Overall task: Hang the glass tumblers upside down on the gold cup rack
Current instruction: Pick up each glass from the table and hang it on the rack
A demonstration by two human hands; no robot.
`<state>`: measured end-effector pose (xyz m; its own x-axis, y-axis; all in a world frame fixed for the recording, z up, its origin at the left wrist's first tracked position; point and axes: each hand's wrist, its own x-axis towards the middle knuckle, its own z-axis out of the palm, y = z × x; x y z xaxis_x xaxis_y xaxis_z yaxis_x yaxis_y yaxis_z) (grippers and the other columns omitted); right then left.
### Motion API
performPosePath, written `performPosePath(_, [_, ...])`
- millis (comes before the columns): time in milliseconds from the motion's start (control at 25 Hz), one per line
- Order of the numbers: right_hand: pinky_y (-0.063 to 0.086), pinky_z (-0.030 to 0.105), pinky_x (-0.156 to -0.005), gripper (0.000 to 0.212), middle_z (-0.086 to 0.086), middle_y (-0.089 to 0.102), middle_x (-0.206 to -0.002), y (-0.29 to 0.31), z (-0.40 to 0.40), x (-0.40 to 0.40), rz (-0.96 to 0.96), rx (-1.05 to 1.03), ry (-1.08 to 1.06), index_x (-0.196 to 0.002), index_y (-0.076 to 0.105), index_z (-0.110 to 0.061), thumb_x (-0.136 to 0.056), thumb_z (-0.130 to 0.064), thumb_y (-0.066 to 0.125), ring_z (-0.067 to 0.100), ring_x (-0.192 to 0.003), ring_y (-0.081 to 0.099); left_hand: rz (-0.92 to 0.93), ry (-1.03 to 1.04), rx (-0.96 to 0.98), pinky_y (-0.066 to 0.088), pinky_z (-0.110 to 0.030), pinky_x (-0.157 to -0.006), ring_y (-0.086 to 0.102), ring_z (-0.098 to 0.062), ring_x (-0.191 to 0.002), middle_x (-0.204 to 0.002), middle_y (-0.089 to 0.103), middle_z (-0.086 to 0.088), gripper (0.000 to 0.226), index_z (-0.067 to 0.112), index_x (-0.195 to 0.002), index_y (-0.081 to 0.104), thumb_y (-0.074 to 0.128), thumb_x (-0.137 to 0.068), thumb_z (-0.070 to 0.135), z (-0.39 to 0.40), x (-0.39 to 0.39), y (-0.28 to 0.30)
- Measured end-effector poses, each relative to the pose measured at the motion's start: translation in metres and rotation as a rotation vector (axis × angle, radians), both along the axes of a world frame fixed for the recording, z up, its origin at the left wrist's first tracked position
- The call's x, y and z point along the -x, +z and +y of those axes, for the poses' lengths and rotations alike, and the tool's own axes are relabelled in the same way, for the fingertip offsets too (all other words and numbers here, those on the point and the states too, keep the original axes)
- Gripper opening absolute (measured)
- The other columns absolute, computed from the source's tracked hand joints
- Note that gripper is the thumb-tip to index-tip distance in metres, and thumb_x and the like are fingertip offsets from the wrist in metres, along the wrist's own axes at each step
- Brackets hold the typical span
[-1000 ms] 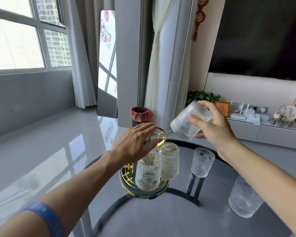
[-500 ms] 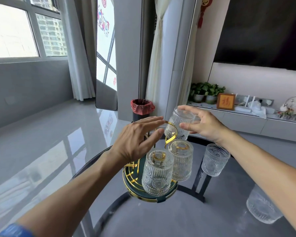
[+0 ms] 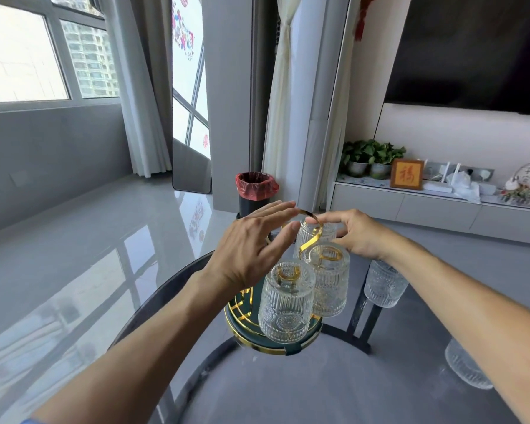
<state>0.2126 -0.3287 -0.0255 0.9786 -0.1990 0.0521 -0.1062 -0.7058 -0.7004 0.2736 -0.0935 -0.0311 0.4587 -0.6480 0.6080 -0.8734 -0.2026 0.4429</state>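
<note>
The gold wire cup rack with a dark green round base (image 3: 259,327) is seen standing on a round glass-topped table with a dark frame (image 3: 288,390). Two ribbed clear glass tumblers are hung upside down on its near side, a front one (image 3: 285,302) and one just behind it to the right (image 3: 331,281). A third ribbed tumbler (image 3: 312,237) is held inverted at the back of the rack, beside the gold looped handle (image 3: 311,231); whether it is seated on a peg cannot be made out, since its lower part is hidden by the nearer glass.

The right hand (image 3: 360,237) is closed around this third tumbler, the fingers wrapped over its top. The left hand (image 3: 251,249) is spread flat with its fingers apart over the left side of the rack, fingertips near the handle; contact with the rack cannot be confirmed, and the pegs beneath are covered by the hand.

Two more tumblers are seen on the table to the right: one (image 3: 383,286) partly hidden behind the right forearm, another (image 3: 467,367) blurred and also partly covered by that forearm.
</note>
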Motion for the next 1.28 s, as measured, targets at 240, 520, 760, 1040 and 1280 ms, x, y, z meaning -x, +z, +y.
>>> performPosePath(240, [0.030, 0.037, -0.113, 0.068, -0.005, 0.033, -0.156, -0.018, 0.000, 0.021, -0.098, 0.082, -0.066, -0.140, 0.045, -0.044, -0.086, -0.013, 0.072, 0.021, -0.141, 0.033, 0.018, 0.018, -0.137, 0.027, -0.038, -0.115, 0.030, -0.010, -0.142, -0.154, 0.040, 0.003, 0.051, 0.023, -0.144, 0.046, 0.036, -0.101, 0.048, 0.002, 0.007, 0.009])
performPosePath(520, [0.041, 0.005, -0.075, 0.067, -0.005, 0.053, -0.141, -0.042, 0.025, 0.152, -0.167, -0.032, -0.323, -0.135, 0.047, -0.048, -0.086, -0.002, 0.060, 0.011, -0.123, 0.053, -0.090, 0.244, -0.399, 0.020, -0.048, -0.117, 0.022, -0.024, -0.147, -0.160, 0.027, -0.003, 0.066, 0.017, -0.150, 0.032, 0.035, -0.096, 0.056, -0.005, 0.044, 0.024])
performPosePath(760, [0.046, 0.008, -0.079, 0.058, -0.029, 0.055, -0.119, -0.072, 0.087, 0.259, -0.181, -0.206, -0.298, -0.110, 0.054, -0.064, -0.083, -0.014, 0.063, -0.014, -0.109, 0.051, -0.068, 0.095, -0.263, 0.026, -0.040, -0.116, 0.027, -0.023, -0.145, -0.158, 0.031, -0.007, 0.070, 0.018, -0.152, 0.026, 0.041, -0.093, 0.052, -0.017, 0.161, -0.026])
performPosePath(1040, [0.044, 0.020, -0.097, 0.034, -0.019, 0.064, -0.116, -0.092, 0.093, 0.333, -0.424, -0.088, -0.431, -0.099, 0.073, -0.024, -0.082, 0.003, 0.064, -0.002, -0.112, 0.057, 0.067, -0.074, -0.588, 0.031, -0.040, -0.113, 0.032, -0.024, -0.142, -0.159, 0.030, -0.002, 0.076, 0.020, -0.154, 0.017, 0.051, -0.092, 0.046, -0.035, 0.250, -0.088])
performPosePath(1280, [0.029, 0.053, -0.107, 0.063, 0.017, 0.046, -0.146, -0.094, 0.046, 0.357, -0.382, 0.500, -0.802, -0.131, 0.056, -0.012, -0.072, -0.012, 0.077, 0.044, -0.134, 0.036, 0.086, -0.146, -1.045, 0.031, -0.044, -0.112, 0.025, -0.025, -0.146, -0.163, 0.017, -0.002, 0.085, 0.030, -0.152, 0.024, 0.064, -0.082, 0.060, -0.034, 0.254, -0.100])
